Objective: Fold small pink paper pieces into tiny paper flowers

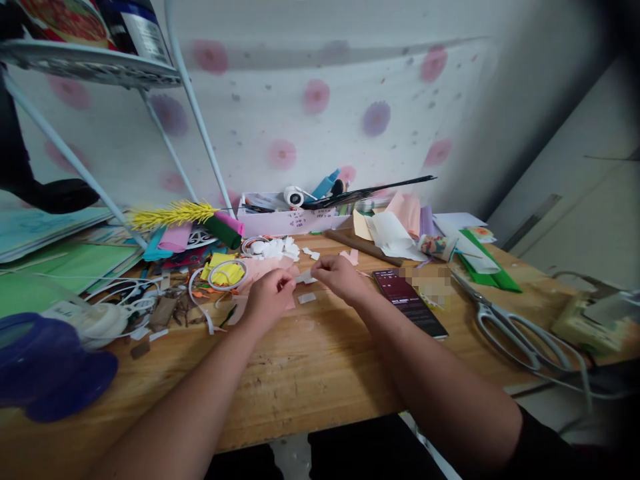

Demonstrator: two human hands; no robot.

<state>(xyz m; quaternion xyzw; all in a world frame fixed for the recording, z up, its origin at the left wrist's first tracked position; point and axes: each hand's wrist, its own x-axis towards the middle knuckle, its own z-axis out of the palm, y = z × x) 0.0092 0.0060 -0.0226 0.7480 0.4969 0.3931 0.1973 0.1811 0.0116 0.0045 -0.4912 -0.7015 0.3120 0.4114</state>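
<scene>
Above the wooden table (300,373) my two hands are close together. My right hand (341,277) is closed in a pinch at a small white paper piece (305,277), which lies between the hands. Curled with its fingertips together, my left hand (270,297) is just left of that piece; whether anything is in it is hidden. Another white paper scrap (307,298) rests on the wood just below. Pale pink crepe paper (255,270) is spread behind and under my left hand. Beyond it sits a heap of white paper petals (275,248).
A phone (410,303) and large scissors (515,330) lie to the right. Left are a white tape roll (226,274), scraps, a blue tape dispenser (50,367) and a white rack (193,100). A white box (280,223) of tools stands at the back.
</scene>
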